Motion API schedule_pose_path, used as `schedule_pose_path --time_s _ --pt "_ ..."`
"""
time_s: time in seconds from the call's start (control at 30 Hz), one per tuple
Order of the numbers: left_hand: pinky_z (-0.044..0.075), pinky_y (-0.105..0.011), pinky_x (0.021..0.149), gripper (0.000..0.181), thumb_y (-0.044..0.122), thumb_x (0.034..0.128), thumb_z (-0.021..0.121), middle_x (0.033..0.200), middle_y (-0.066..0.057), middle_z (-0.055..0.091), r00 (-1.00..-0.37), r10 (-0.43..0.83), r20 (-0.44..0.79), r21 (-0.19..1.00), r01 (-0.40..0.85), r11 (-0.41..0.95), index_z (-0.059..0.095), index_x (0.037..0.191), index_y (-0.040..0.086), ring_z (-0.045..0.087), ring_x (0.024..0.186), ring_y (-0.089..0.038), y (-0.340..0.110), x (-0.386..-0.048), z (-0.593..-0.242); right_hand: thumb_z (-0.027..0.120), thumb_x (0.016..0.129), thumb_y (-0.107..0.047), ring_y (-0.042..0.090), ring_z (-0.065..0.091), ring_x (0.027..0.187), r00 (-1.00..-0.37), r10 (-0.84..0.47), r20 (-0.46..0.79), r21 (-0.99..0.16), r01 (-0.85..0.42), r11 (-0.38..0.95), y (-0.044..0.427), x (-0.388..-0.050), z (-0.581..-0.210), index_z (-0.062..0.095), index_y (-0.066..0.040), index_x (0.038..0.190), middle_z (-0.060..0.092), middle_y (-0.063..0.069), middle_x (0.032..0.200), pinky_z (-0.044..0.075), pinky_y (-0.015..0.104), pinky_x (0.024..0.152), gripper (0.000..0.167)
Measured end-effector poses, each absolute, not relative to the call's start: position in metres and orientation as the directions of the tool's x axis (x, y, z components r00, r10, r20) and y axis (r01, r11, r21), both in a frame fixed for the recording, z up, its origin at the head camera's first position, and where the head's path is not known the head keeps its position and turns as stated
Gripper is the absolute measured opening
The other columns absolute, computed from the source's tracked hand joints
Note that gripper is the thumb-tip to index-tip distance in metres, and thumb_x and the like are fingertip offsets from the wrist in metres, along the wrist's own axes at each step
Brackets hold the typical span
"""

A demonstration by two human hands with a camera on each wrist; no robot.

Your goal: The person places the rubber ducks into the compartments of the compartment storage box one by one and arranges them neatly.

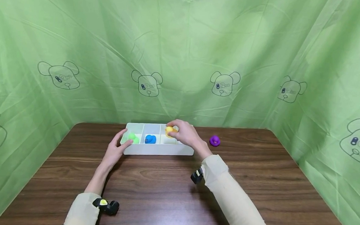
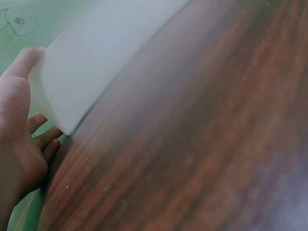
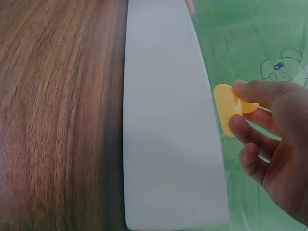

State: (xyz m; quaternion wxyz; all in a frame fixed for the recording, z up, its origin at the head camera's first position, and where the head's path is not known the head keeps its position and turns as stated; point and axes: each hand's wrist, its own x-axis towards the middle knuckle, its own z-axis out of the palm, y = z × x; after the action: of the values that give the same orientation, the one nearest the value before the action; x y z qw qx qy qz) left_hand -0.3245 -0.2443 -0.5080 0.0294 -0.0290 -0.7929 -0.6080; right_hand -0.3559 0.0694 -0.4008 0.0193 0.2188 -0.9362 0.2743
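Note:
A white divided box (image 1: 158, 149) stands near the table's back edge. My left hand (image 1: 114, 150) grips its left end, thumb at the front rim, fingers along the side; the left wrist view shows that hand (image 2: 21, 120) at the box corner (image 2: 86, 62). In the leftmost compartment lies a green duck (image 1: 134, 138), in the one beside it a blue duck (image 1: 150, 139). My right hand (image 1: 185, 133) pinches a yellow duck (image 1: 169, 131) over the third compartment. The right wrist view shows the yellow duck (image 3: 226, 108) between thumb and fingertips of that hand (image 3: 279, 134), above the rim.
A purple duck (image 1: 214, 141) sits on the wooden table (image 1: 163, 193) to the right of the box. Green cloth (image 1: 186, 58) with printed bear heads hangs behind the table and at both sides. My right hand hides part of the box's right end.

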Motion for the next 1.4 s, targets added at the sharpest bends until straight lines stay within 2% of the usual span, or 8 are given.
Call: schedule_pose_path --time_s 0.13,0.2,0.43,0.7,0.9,1.0,1.2,1.4 --pt "0.016 -0.059 0.119 0.075 0.045 0.0917 0.069 0.166 -0.004 0.018 -0.997 0.01 0.077 0.964 0.077 0.255 0.033 0.155 0.031 0.013 0.151 -0.03 -0.245 -0.324 -0.509 0.071 0.091 -0.028 0.017 0.064 0.114 -0.887 -0.439 0.147 -0.459 -0.454 0.763 0.067 -0.359 -0.403 0.069 -0.02 0.124 0.069 -0.003 0.122 0.051 0.038 0.095 0.034" --pt "0.014 -0.061 0.119 0.075 0.044 0.0919 0.069 0.166 -0.004 0.017 -0.997 0.011 0.076 0.964 0.076 0.254 0.032 0.155 0.03 0.011 0.152 -0.031 -0.244 -0.324 -0.508 0.072 0.09 -0.027 0.019 0.06 0.121 -0.879 -0.456 0.14 -0.453 -0.466 0.76 0.066 -0.361 -0.404 0.069 -0.018 0.123 0.069 -0.002 0.12 0.048 0.039 0.1 0.035" --pt "0.013 -0.06 0.12 0.074 0.04 0.0933 0.069 0.166 -0.005 0.016 -0.997 0.014 0.071 0.968 0.072 0.241 0.031 0.156 0.028 0.008 0.152 -0.03 -0.242 -0.322 -0.507 0.072 0.09 -0.026 0.018 0.062 0.113 -0.871 -0.481 0.096 -0.402 -0.476 0.782 0.064 -0.368 -0.411 0.07 -0.019 0.123 0.07 -0.003 0.119 0.05 0.038 0.093 0.034" --pt "0.014 -0.061 0.119 0.076 0.045 0.0925 0.068 0.166 -0.005 0.017 -0.997 0.015 0.074 0.962 0.076 0.262 0.031 0.156 0.028 0.01 0.152 -0.031 -0.242 -0.323 -0.507 0.073 0.088 -0.021 0.016 0.064 0.107 -0.845 -0.532 0.059 -0.307 -0.522 0.796 0.058 -0.373 -0.417 0.071 -0.018 0.12 0.071 -0.003 0.115 0.051 0.037 0.09 0.032" --pt "0.017 -0.059 0.118 0.075 0.044 0.0927 0.068 0.166 -0.005 0.018 -0.998 0.014 0.059 0.965 0.06 0.255 0.031 0.156 0.029 0.012 0.151 -0.03 -0.24 -0.32 -0.504 0.073 0.088 -0.023 0.016 0.065 0.106 -0.833 -0.553 0.03 -0.185 -0.548 0.815 0.051 -0.373 -0.417 0.073 -0.021 0.117 0.071 -0.007 0.116 0.052 0.038 0.087 0.029" --pt "0.016 -0.059 0.119 0.075 0.04 0.0934 0.069 0.166 -0.008 0.017 -0.999 0.025 0.045 0.97 0.05 0.237 0.031 0.157 0.025 0.012 0.151 -0.031 -0.238 -0.315 -0.495 0.074 0.087 -0.024 0.014 0.064 0.107 -0.837 -0.546 0.01 -0.124 -0.543 0.83 0.048 -0.372 -0.418 0.073 -0.024 0.118 0.07 -0.008 0.119 0.052 0.037 0.086 0.03" --pt "0.014 -0.061 0.119 0.075 0.031 0.0943 0.069 0.166 -0.014 0.016 -0.999 0.038 0.031 0.973 0.038 0.227 0.03 0.157 0.016 0.01 0.151 -0.036 -0.233 -0.305 -0.476 0.074 0.087 -0.024 0.015 0.063 0.108 -0.852 -0.523 -0.011 -0.101 -0.52 0.848 0.044 -0.37 -0.419 0.072 -0.025 0.119 0.069 -0.007 0.12 0.052 0.04 0.085 0.032" --pt "0.013 -0.061 0.119 0.076 0.038 0.093 0.069 0.166 -0.009 0.016 -0.999 0.022 0.048 0.97 0.052 0.238 0.031 0.156 0.023 0.01 0.152 -0.033 -0.237 -0.313 -0.49 0.074 0.087 -0.023 0.016 0.063 0.109 -0.859 -0.512 -0.021 -0.084 -0.508 0.857 0.041 -0.37 -0.419 0.072 -0.025 0.12 0.069 -0.007 0.121 0.052 0.039 0.083 0.033"
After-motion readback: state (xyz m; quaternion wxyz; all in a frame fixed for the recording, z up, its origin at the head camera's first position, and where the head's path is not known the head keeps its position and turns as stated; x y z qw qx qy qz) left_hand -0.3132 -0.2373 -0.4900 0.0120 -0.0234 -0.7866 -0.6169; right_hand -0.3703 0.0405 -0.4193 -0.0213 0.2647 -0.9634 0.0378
